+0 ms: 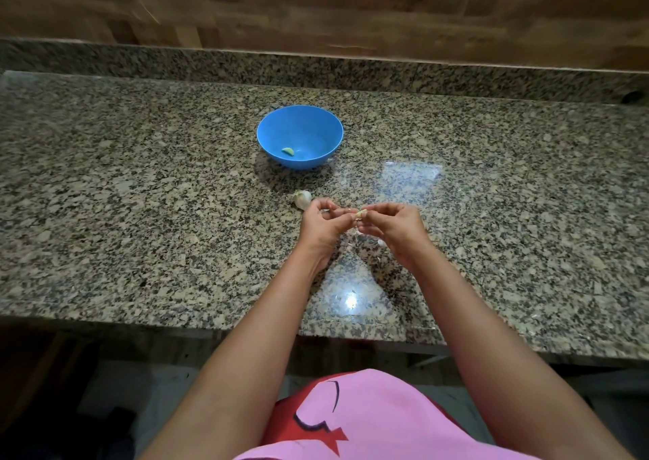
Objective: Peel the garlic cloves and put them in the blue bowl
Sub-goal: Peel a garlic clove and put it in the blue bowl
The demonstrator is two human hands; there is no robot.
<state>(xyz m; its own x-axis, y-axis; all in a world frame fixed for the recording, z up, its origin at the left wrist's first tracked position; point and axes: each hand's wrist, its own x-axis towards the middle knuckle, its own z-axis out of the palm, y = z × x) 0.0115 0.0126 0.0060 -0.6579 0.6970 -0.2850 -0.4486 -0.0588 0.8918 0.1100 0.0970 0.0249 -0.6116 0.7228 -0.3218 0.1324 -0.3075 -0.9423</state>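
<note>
While one peeled clove [288,151] already lies inside the blue bowl [326,132], a second garlic clove [361,213] is being peeled above the granite counter [140,196], so the task is judged to be at an early stage. The clove is pinched between the fingertips of the left hand [321,226] and the right hand [393,226], both curled closed around it. Loose skin appears to hang below it. Once bared, the clove would have to be carried forward and dropped into the bowl, which stands well apart. The remaining garlic head [302,199] rests just beside the left hand. A wooden wall [351,9] is seen behind the counter's raised back edge.
</note>
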